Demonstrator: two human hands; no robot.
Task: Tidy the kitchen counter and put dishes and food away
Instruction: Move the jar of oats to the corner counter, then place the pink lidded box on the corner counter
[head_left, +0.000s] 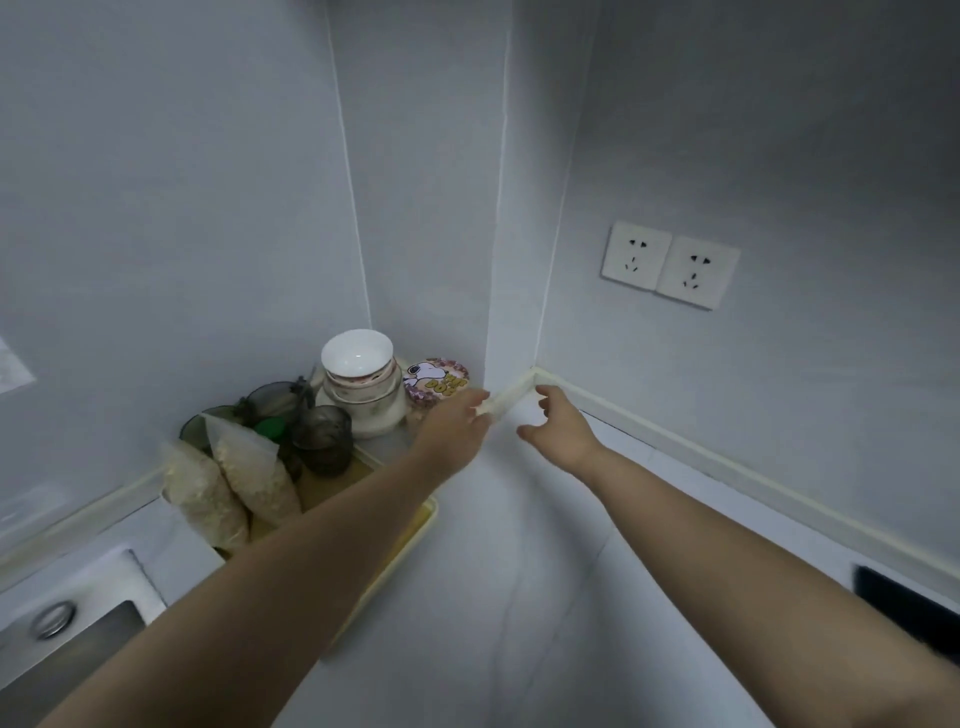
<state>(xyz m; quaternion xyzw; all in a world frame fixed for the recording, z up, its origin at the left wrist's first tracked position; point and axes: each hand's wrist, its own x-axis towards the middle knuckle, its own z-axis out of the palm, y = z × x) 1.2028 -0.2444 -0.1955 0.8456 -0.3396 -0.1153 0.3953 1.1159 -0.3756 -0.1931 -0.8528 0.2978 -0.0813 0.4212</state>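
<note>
Both bare arms reach from the frame's bottom to centre. Right hand (558, 426) spread, empty; left hand (457, 415) touches a cream sealing strip (511, 397), grip unclear. Just left, stacked white ceramic bowls (361, 387) stand on a yellow plastic tray (413, 535).

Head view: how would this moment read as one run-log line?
scene: counter corner | left hand: at wall strip, grip unclear | right hand: open, beside strip | bowl stack: left of hands, untouched
</note>
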